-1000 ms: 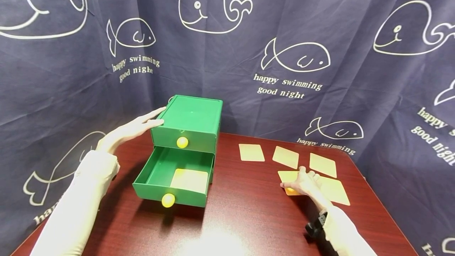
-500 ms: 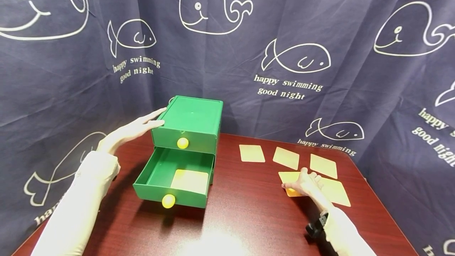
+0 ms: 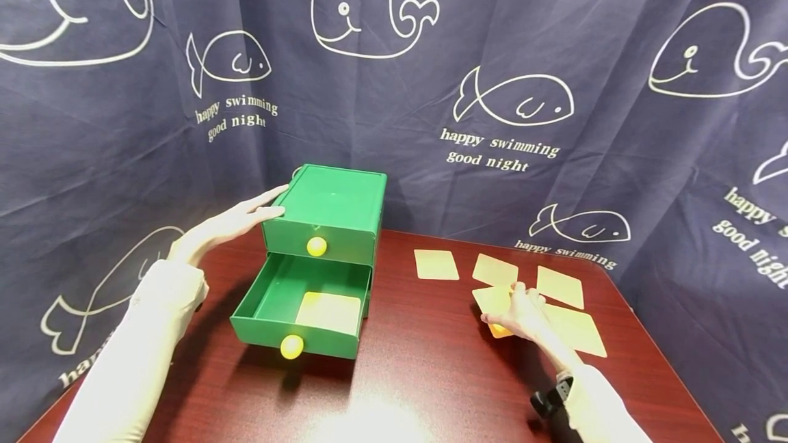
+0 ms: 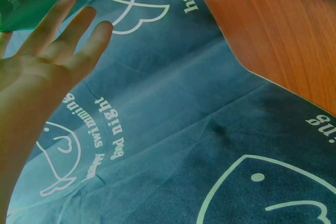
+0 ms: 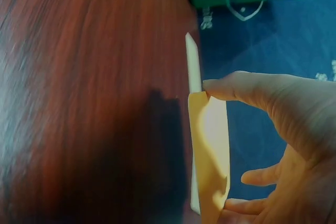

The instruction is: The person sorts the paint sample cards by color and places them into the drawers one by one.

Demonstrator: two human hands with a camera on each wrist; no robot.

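Note:
My left hand (image 3: 230, 222) rests on the left top edge of a green two-drawer box (image 3: 332, 200), its fingers straight. In the left wrist view the fingers of that hand (image 4: 50, 59) are spread against the green side. At the right of the table my right hand (image 3: 526, 314) grips a yellow card (image 3: 491, 299) by opposite edges, thumb on one and fingers on the other. The right wrist view shows this card (image 5: 209, 140) slightly bowed and tilted. The lower drawer (image 3: 261, 330) is pulled out, with a pale yellow card (image 3: 329, 311) lying in it.
Pale square cards (image 3: 436, 264) lie in a back row on the dark red table (image 3: 425, 347). Another card (image 3: 579, 330) lies right of my right hand. The upper drawer, with its yellow knob (image 3: 317, 246), is closed. A navy curtain (image 3: 394, 101) surrounds the table.
My right hand has moved slightly left and back, and the yellow card in it has shifted and tilted off the table. My left hand and the box have stayed put.

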